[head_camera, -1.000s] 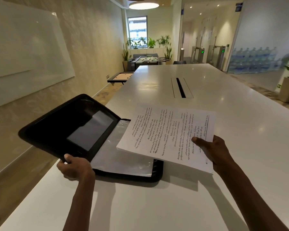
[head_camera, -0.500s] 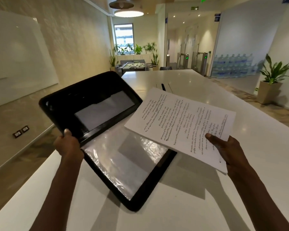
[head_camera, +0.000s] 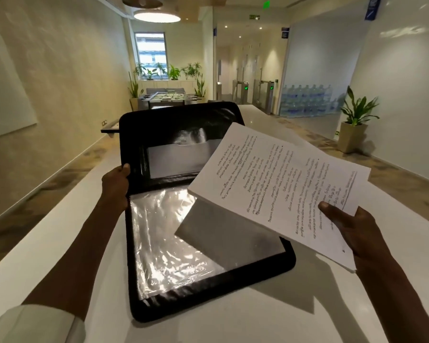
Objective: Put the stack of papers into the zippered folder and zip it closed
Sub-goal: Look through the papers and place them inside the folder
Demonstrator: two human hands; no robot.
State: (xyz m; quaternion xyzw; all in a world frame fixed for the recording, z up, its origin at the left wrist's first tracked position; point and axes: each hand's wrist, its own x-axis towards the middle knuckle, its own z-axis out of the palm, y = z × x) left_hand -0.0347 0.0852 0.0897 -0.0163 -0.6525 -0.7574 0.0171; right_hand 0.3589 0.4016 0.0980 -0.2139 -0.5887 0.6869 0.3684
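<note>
1. my right grip [head_camera: 354,226] pinches the stack of papers [head_camera: 278,186] at its near right corner, thumb on top, fingers underneath out of sight. the stack hangs in the air, tilted, its far left corner over the open zippered folder [head_camera: 208,288].
2. my left grip [head_camera: 117,179] clasps the left edge of the lid [head_camera: 181,125] near the hinge, thumb curled over the rim, and holds it propped up.
3. the folder's base lies flat on the white worktop [head_camera: 307,323], close to its near left edge, with a crinkled clear plastic sleeve [head_camera: 164,238] spread across the inside.
4. the stack looks light but floppy; held by one corner, i judge it will sag and fan, so a hold at the middle of the long edge would serve better.
5. the sheets are loose and smooth, so i expect them to slide apart unless squared first.
6. the plastic looks slick and thin; the paper edge may snag or ruck it.
7. the folder seems stiff-walled and padded, steady enough to take the stack laid flat.
</note>
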